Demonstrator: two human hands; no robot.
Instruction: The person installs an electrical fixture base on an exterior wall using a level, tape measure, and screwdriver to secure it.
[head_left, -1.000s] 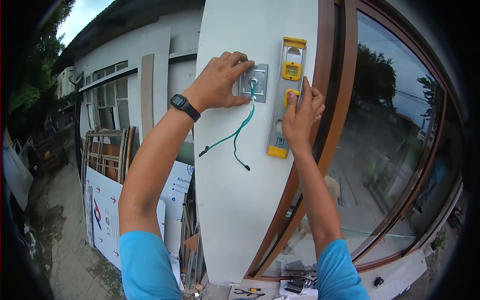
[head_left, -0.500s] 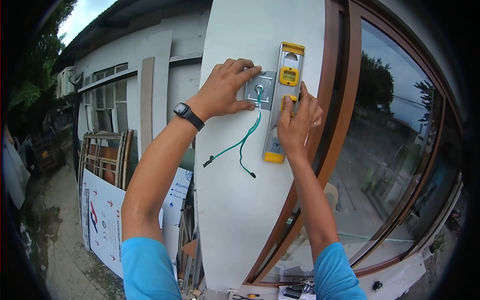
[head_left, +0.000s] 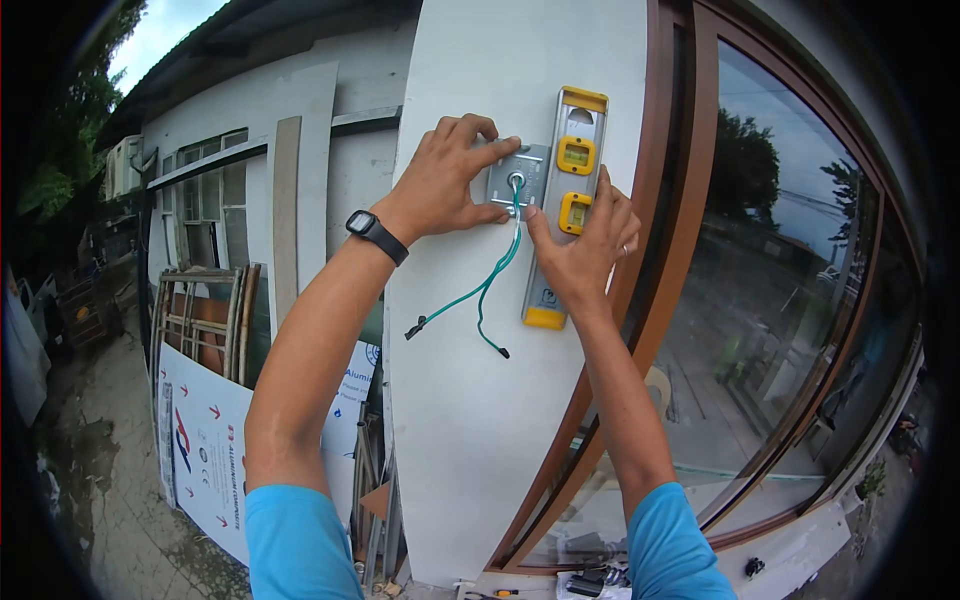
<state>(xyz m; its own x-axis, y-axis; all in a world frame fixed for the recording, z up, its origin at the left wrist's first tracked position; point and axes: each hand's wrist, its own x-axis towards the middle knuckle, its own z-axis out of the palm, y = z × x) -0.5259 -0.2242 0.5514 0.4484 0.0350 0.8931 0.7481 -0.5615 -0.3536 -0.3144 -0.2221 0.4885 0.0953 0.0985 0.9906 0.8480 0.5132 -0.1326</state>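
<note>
Head view showed the wide-spread left hand (head_left: 450, 182) holding the metal plate (head_left: 534, 187), the half-open right hand (head_left: 590, 248) gripping the near-upright level (head_left: 575, 155) just right of it.

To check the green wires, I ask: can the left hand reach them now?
Probably yes: the green wires hang below the left hand, nothing visible between, though it would likely have to leave the metal plate.

Soft, even daylight reaches me from a pale sky (head_left: 165, 40); the glass (head_left: 770, 310) mirrors it, and my view curves into black edges.
</note>
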